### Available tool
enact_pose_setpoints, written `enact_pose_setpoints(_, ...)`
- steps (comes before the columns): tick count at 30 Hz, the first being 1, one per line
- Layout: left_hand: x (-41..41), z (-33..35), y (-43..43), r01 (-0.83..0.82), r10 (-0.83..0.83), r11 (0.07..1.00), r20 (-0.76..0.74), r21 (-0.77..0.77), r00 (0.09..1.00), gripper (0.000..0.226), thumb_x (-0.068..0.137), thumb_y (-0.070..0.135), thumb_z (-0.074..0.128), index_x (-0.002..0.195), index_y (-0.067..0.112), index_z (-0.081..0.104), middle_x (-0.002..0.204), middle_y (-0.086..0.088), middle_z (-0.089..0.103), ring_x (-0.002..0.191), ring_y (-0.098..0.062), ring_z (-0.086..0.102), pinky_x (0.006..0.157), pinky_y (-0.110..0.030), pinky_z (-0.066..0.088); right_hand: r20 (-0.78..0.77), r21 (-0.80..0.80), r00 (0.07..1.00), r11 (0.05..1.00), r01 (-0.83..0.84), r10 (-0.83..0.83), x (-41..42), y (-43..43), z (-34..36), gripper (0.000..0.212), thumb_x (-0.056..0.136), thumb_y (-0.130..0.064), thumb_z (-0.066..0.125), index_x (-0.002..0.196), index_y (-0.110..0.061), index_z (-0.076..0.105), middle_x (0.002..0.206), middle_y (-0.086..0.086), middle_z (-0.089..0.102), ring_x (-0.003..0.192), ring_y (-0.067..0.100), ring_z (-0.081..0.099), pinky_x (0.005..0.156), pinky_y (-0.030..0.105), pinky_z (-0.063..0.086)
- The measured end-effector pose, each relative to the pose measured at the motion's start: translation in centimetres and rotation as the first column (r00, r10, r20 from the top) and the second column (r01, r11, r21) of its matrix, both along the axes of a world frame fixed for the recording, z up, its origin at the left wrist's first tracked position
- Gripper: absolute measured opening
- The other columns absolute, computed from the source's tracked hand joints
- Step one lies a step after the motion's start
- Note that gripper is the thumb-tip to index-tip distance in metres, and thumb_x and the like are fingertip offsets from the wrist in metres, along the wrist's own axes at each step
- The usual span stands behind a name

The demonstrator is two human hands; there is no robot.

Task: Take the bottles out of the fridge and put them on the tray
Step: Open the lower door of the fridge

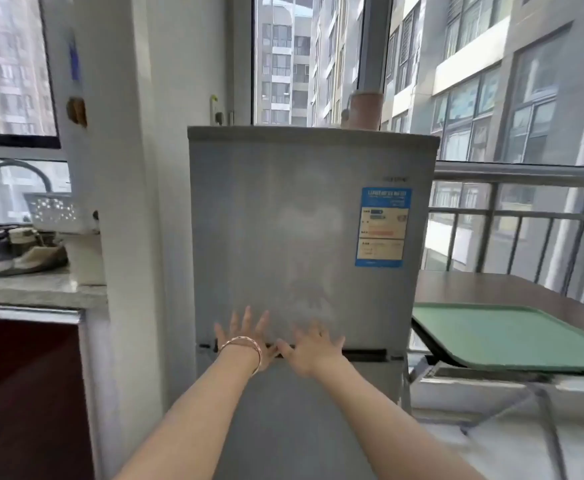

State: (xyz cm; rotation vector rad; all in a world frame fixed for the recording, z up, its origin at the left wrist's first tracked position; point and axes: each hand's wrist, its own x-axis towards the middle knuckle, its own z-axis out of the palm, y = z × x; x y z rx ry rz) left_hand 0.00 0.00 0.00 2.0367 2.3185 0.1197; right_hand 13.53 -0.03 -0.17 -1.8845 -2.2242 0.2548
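A silver two-door fridge [304, 220] stands straight ahead with both doors closed, so no bottles show. A blue label is stuck on its upper door at the right. My left hand [245, 336], with a bracelet on the wrist, and my right hand [313, 348] are both spread flat with fingers apart at the bottom edge of the upper door, by the dark seam between the doors. Neither hand holds anything. A green tray [512, 336] lies on a dark brown table [484, 289] to the right of the fridge, with nothing on it.
A stone counter [31, 289] at the left carries a white basket, cloths and jars, over a dark red cabinet. A white wall column stands between counter and fridge. A tan container [365, 110] sits on the fridge top. Behind the table runs a metal window railing [526, 213].
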Motion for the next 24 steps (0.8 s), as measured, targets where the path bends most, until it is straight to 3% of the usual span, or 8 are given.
enact_pose_setpoints(6, -1.5, -9.1, 0.1, 0.035, -0.036, 0.999, -0.044, -0.012, 0.998, 0.074, 0.094, 0.058, 0.025, 0.153, 0.031, -0.01, 0.162, 0.0, -0.015, 0.151, -0.024, -0.01, 0.118, -0.057, 0.0, 0.137, 0.035, 0.989, 0.998, -0.057, 0.052, -1.9, 1.0, -8.8, 0.069, 0.096, -0.058, 0.027, 0.155, -0.031, 0.005, 0.163, 0.009, -0.013, 0.151, 0.028, -0.011, 0.115, 0.062, -0.005)
enact_pose_setpoints(11, -3.8, -13.7, 1.6, 0.133, -0.123, 0.984, -0.094, 0.117, 0.988, 0.075, 0.097, 0.045, 0.033, 0.154, 0.021, -0.01, 0.162, -0.002, -0.015, 0.151, -0.02, -0.011, 0.121, -0.052, 0.001, 0.161, 0.141, 0.983, 0.984, -0.111, 0.088, -4.1, 2.7, -13.2, 0.076, 0.095, -0.053, 0.035, 0.156, -0.025, -0.001, 0.164, 0.006, -0.011, 0.151, 0.024, -0.012, 0.119, 0.055, -0.008)
enact_pose_setpoints(14, -4.6, -14.1, 2.3, 0.162, -0.136, 0.971, -0.149, 0.175, 0.979, 0.079, 0.095, 0.043, 0.041, 0.155, 0.017, -0.004, 0.164, -0.001, -0.003, 0.151, -0.02, -0.006, 0.121, -0.05, 0.003, 0.164, 0.148, 0.984, 0.985, -0.092, 0.067, -5.2, 3.5, -13.9, 0.082, 0.093, -0.054, 0.04, 0.156, -0.021, 0.0, 0.165, 0.005, -0.003, 0.152, 0.023, -0.008, 0.118, 0.056, -0.007)
enact_pose_setpoints(17, -4.7, -13.7, 3.4, 0.174, -0.149, 0.946, -0.107, 0.274, 0.983, 0.073, 0.092, 0.038, 0.047, 0.152, 0.016, 0.013, 0.159, -0.002, 0.019, 0.151, -0.02, 0.009, 0.121, -0.048, 0.008, 0.105, 0.254, 0.994, 0.966, -0.047, 0.021, -5.9, 4.4, -13.6, 0.077, 0.091, -0.049, 0.044, 0.154, -0.016, 0.016, 0.161, 0.006, 0.019, 0.15, 0.023, 0.011, 0.119, 0.057, -0.003)
enact_pose_setpoints(20, -4.8, -12.8, 3.6, 0.177, -0.151, 0.93, -0.105, 0.321, 0.983, 0.052, 0.091, 0.031, 0.047, 0.14, 0.018, 0.037, 0.143, -0.001, 0.044, 0.14, -0.023, 0.034, 0.119, -0.047, 0.015, 0.074, 0.332, 0.997, 0.943, -0.022, -0.002, -6.2, 4.8, -12.9, 0.055, 0.094, -0.044, 0.041, 0.141, -0.015, 0.043, 0.144, 0.008, 0.047, 0.137, 0.027, 0.036, 0.118, 0.05, 0.014)
enact_pose_setpoints(22, -5.3, -11.6, 3.6, 0.203, -0.152, 0.924, -0.174, 0.324, 0.973, 0.036, 0.091, 0.026, 0.044, 0.126, 0.019, 0.051, 0.13, -0.002, 0.056, 0.125, -0.024, 0.05, 0.113, -0.043, 0.024, 0.034, 0.304, 0.999, 0.953, 0.015, -0.027, -6.5, 4.4, -11.6, 0.046, 0.099, -0.042, 0.033, 0.125, -0.013, 0.058, 0.131, 0.013, 0.059, 0.126, 0.031, 0.049, 0.108, 0.044, 0.03)
enact_pose_setpoints(24, -5.8, -10.2, 3.7, 0.242, -0.16, 0.913, -0.258, 0.329, 0.953, 0.028, 0.091, 0.022, 0.042, 0.112, 0.019, 0.06, 0.117, -0.003, 0.067, 0.111, -0.026, 0.061, 0.099, -0.037, 0.036, -0.056, 0.261, 0.998, 0.964, 0.052, -0.039, -6.9, 3.9, -10.2, 0.05, 0.101, -0.04, 0.028, 0.11, -0.008, 0.065, 0.12, 0.016, 0.065, 0.115, 0.034, 0.057, 0.096, 0.04, 0.04)
